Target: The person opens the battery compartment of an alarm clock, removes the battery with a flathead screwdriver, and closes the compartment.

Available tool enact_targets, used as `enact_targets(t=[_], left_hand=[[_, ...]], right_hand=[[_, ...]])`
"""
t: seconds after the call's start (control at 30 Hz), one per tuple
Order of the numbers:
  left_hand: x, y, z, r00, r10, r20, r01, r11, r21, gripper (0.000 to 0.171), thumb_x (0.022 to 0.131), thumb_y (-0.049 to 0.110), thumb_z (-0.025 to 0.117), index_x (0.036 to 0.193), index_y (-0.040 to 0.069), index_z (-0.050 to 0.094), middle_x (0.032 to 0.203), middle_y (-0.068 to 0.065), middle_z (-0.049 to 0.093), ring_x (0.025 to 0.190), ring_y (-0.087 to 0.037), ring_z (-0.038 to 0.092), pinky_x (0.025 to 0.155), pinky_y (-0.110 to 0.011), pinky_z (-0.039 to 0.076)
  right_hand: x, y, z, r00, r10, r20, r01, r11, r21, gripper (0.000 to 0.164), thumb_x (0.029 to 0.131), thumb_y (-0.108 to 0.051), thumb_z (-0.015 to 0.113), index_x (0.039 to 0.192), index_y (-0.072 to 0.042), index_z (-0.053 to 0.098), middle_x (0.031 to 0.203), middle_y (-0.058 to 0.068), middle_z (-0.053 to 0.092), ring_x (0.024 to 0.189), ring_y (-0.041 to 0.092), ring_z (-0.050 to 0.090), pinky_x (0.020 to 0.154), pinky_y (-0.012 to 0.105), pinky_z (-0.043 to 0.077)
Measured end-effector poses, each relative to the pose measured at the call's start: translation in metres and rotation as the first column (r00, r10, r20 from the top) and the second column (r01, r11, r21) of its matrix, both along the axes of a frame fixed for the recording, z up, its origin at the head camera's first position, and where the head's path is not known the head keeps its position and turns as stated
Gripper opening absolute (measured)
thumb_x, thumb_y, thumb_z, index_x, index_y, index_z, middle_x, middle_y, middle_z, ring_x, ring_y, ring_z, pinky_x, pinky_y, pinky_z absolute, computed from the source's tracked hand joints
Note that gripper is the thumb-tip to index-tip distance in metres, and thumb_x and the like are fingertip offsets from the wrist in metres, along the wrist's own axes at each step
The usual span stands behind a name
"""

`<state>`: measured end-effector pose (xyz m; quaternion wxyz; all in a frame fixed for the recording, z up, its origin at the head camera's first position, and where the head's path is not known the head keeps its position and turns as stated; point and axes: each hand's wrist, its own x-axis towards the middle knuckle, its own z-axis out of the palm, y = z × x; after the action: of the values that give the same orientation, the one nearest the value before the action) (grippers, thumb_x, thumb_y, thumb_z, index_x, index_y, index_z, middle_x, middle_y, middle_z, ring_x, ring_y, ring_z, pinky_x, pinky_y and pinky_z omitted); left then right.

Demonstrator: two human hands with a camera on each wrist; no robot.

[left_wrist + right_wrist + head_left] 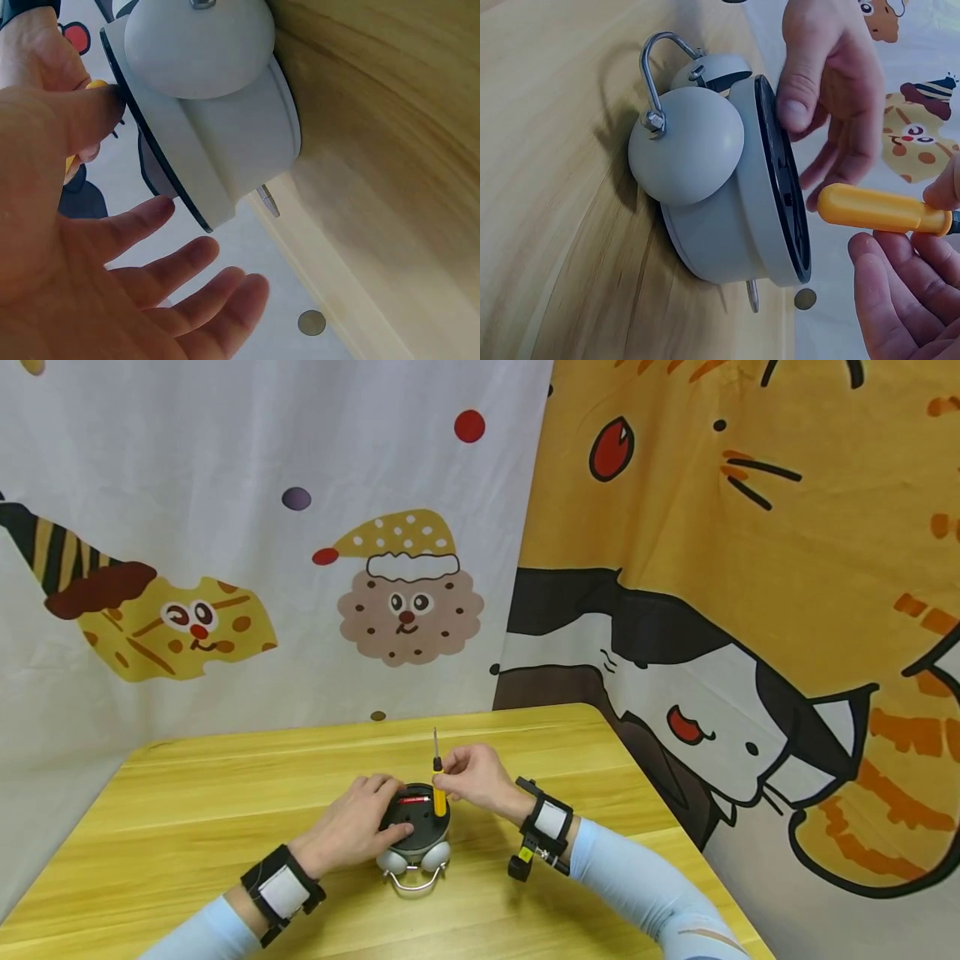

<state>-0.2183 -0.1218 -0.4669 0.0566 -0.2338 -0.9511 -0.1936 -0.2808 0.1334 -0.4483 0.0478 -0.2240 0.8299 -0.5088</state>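
Observation:
A twin-bell alarm clock lies on its face, its black back turned up. A red battery shows in an uncovered recess there. My left hand rests its thumb on the back cover; its other fingers spread loosely beside the rim, as the left wrist view shows. With thumb and fingers my right hand pinches a screwdriver by its yellow handle near the shaft. The handle's butt end points toward the clock, and the metal shaft points away from it. A grey bell and the wire handle face the table's near side.
Beneath the clock is a wood-grain table, its far edge close to a printed cloth backdrop. A short metal leg sticks out of the clock's side. Black straps with small cameras sit on both wrists.

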Motion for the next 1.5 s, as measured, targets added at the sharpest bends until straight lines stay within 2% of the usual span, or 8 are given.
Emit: enact_targets(t=[0.13,0.23,0.33,0.53,0.9,1.13,1.33,1.5], left_hand=[[0.002,-0.001,-0.001,0.999,-0.005,0.044,0.005,1.000,-0.005,0.059,0.102,0.048,0.082,0.145,0.009,0.069,0.146,-0.015,0.070,0.123,-0.032,0.067,0.100,-0.052,0.061],[0.002,-0.001,-0.002,0.999,-0.004,0.051,0.005,1.000,-0.008,0.060,0.102,0.048,0.082,0.145,0.008,0.068,0.144,-0.014,0.072,0.120,-0.030,0.066,0.096,-0.050,0.060],[0.003,-0.001,-0.004,0.998,-0.002,0.058,0.002,1.000,-0.011,0.061,0.103,0.049,0.080,0.146,0.009,0.068,0.142,-0.012,0.073,0.119,-0.028,0.066,0.094,-0.048,0.059],[0.003,-0.004,-0.003,0.998,-0.003,0.060,0.003,1.000,-0.001,0.062,0.102,0.049,0.082,0.146,0.008,0.068,0.140,-0.011,0.075,0.117,-0.026,0.067,0.093,-0.047,0.059],[0.003,-0.006,-0.004,0.999,-0.007,0.043,0.008,1.000,-0.006,0.060,0.101,0.049,0.082,0.143,0.009,0.069,0.136,-0.010,0.077,0.111,-0.023,0.066,0.089,-0.044,0.058],[0.003,-0.007,-0.005,0.999,-0.006,0.045,0.006,1.000,0.006,0.065,0.101,0.049,0.082,0.148,0.007,0.066,0.137,-0.013,0.077,0.114,-0.025,0.067,0.092,-0.046,0.059],[0.003,-0.009,-0.006,0.999,-0.008,0.054,0.007,1.000,0.017,0.070,0.101,0.049,0.082,0.152,0.006,0.063,0.139,-0.015,0.076,0.118,-0.028,0.068,0.095,-0.048,0.060],[0.003,-0.009,-0.006,0.998,-0.005,0.065,0.003,1.000,0.024,0.072,0.101,0.049,0.082,0.154,0.006,0.061,0.140,-0.015,0.076,0.118,-0.027,0.068,0.095,-0.048,0.059]], right_hand=[[-0.001,0.003,0.000,1.000,0.001,-0.015,0.000,1.000,0.010,0.008,0.095,-0.012,0.084,0.092,-0.006,0.079,0.081,0.005,0.080,0.067,0.030,0.077,0.061,0.025,0.061],[-0.002,0.006,-0.001,0.999,0.003,-0.032,-0.002,1.000,0.015,0.008,0.095,-0.012,0.085,0.092,-0.006,0.079,0.080,0.005,0.079,0.062,0.015,0.071,0.059,0.023,0.057],[-0.002,0.007,-0.001,0.999,0.001,-0.043,0.000,1.000,0.017,0.008,0.094,-0.012,0.084,0.093,-0.006,0.079,0.079,0.005,0.078,0.060,0.007,0.064,0.057,0.021,0.053],[-0.001,0.010,0.000,0.999,-0.004,-0.051,0.005,1.000,0.020,0.008,0.096,-0.014,0.083,0.094,-0.007,0.079,0.080,0.007,0.078,0.058,0.005,0.060,0.055,0.020,0.047],[-0.004,0.013,-0.006,0.996,-0.033,-0.088,0.037,0.998,0.041,0.008,0.099,-0.016,0.082,0.099,-0.009,0.081,0.087,0.009,0.081,0.068,0.005,0.063,0.062,0.020,0.050],[-0.003,0.015,-0.006,0.996,-0.033,-0.079,0.035,0.999,0.023,0.014,0.104,-0.017,0.080,0.108,-0.006,0.087,0.098,0.022,0.084,0.076,0.047,0.078,0.055,0.020,0.048],[-0.002,0.017,-0.008,0.995,-0.037,-0.091,0.038,0.999,0.010,0.022,0.110,-0.019,0.074,0.116,-0.001,0.086,0.106,0.031,0.081,0.075,0.052,0.076,0.052,0.020,0.042],[-0.001,0.017,-0.009,0.995,-0.072,-0.073,0.070,0.997,-0.038,0.023,0.110,-0.022,0.074,0.120,-0.005,0.085,0.101,0.030,0.080,0.079,0.055,0.075,0.050,0.021,0.041]])
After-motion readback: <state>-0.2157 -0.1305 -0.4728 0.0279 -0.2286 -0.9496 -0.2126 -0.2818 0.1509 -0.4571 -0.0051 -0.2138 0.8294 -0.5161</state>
